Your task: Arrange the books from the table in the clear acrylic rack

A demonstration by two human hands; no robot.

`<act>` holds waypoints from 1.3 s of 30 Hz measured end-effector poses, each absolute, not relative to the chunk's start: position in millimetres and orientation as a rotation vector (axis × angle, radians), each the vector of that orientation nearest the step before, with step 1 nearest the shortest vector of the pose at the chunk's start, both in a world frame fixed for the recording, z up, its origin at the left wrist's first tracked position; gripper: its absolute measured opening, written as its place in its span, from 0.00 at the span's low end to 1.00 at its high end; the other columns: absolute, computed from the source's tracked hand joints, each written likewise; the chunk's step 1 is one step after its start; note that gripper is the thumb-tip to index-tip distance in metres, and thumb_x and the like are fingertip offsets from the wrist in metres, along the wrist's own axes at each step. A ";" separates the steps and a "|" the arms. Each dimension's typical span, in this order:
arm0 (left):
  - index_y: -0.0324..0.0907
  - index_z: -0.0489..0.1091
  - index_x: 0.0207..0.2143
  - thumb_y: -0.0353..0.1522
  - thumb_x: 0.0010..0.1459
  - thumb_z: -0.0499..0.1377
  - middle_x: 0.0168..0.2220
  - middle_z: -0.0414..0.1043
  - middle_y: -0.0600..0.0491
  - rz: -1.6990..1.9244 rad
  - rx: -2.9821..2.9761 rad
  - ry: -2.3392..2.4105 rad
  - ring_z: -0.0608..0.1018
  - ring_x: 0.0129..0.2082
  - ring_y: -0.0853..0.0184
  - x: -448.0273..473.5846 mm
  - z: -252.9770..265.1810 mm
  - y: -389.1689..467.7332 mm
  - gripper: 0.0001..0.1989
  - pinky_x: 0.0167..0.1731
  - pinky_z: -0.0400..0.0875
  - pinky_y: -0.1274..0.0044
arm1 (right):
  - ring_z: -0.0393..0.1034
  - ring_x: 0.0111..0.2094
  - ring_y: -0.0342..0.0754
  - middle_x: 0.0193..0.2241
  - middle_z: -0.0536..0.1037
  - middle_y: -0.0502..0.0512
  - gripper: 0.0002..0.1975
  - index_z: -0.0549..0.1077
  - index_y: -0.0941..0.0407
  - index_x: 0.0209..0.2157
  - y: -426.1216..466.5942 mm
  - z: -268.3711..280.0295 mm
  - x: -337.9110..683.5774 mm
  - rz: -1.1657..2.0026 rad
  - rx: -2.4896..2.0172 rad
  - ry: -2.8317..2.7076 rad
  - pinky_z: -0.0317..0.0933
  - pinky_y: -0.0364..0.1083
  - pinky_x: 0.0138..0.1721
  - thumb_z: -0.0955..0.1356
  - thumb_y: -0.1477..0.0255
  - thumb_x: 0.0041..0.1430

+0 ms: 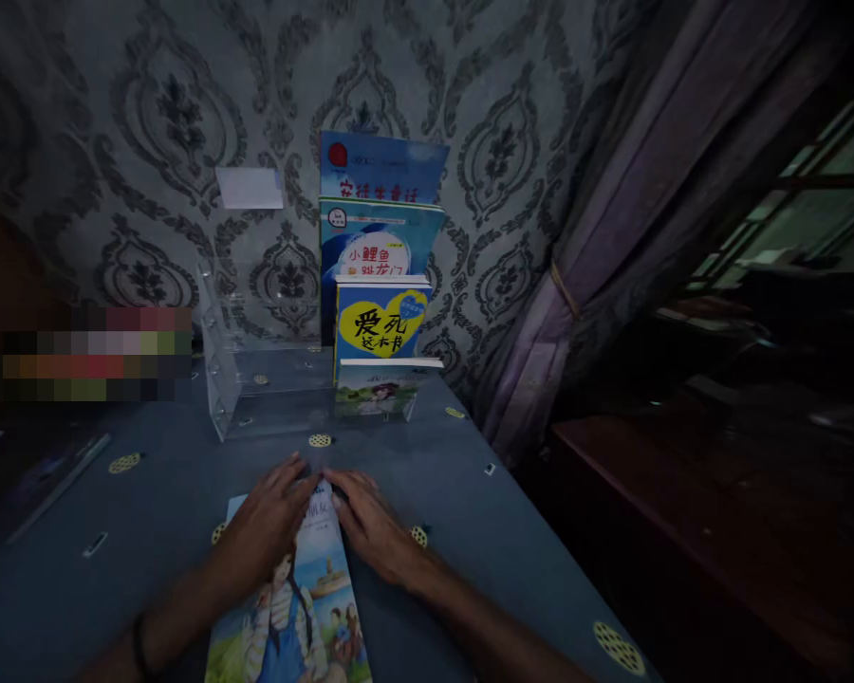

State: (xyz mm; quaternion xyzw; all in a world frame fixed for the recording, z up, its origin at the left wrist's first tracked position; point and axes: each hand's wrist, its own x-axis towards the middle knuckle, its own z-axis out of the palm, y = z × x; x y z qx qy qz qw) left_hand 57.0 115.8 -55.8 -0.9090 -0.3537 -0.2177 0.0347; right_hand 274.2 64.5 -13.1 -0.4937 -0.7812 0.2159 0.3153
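A picture book (291,607) with a girl in blue dungarees on its cover lies in front of me on the blue tablecloth. My left hand (277,512) rests across the upper left of that cover, fingers stretched toward the top edge and hiding part of the title. At the top right corner, my right hand (370,522) touches the book's edge with its fingers extended and thumb apart. Beyond both hands stands a clear acrylic book rack (217,360). On its right side are a blue book (384,166), a teal book (380,237), a yellow-heart book (382,323) and a green-covered book (377,394).
Patterned wallpaper (185,114) backs the table (470,588). A white card (250,188) shows above the rack's left part. A tied purple curtain (584,266) hangs right, near a dark reddish-brown surface (640,474). Another flat item (57,484) lies at left; a blurred patch hides things behind it.
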 end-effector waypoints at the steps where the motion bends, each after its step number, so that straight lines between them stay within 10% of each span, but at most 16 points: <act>1: 0.49 0.61 0.65 0.29 0.68 0.48 0.64 0.66 0.46 -0.675 -2.795 -1.093 0.68 0.64 0.55 61.6 -55.1 116.9 0.24 0.58 0.71 0.61 | 0.66 0.61 0.53 0.59 0.74 0.61 0.22 0.65 0.56 0.63 64.9 -12.4 274.5 0.597 -1.298 -2.034 0.59 0.56 0.64 0.57 0.69 0.72; 30: 0.42 0.57 0.66 0.44 0.71 0.46 0.68 0.59 0.45 -0.135 -3.118 -0.667 0.56 0.71 0.55 69.3 3.7 2.8 0.27 0.68 0.53 0.54 | 0.68 0.57 0.52 0.56 0.75 0.62 0.20 0.68 0.58 0.58 81.8 -22.0 277.2 0.684 -1.198 -2.008 0.60 0.55 0.60 0.57 0.68 0.71; 39: 0.34 0.61 0.60 0.42 0.71 0.49 0.62 0.66 0.35 -0.323 -2.950 -0.810 0.69 0.63 0.53 49.7 7.2 18.0 0.24 0.61 0.67 0.59 | 0.69 0.56 0.52 0.55 0.76 0.62 0.19 0.67 0.57 0.59 81.8 -22.4 276.6 0.683 -1.149 -2.043 0.60 0.57 0.59 0.57 0.68 0.72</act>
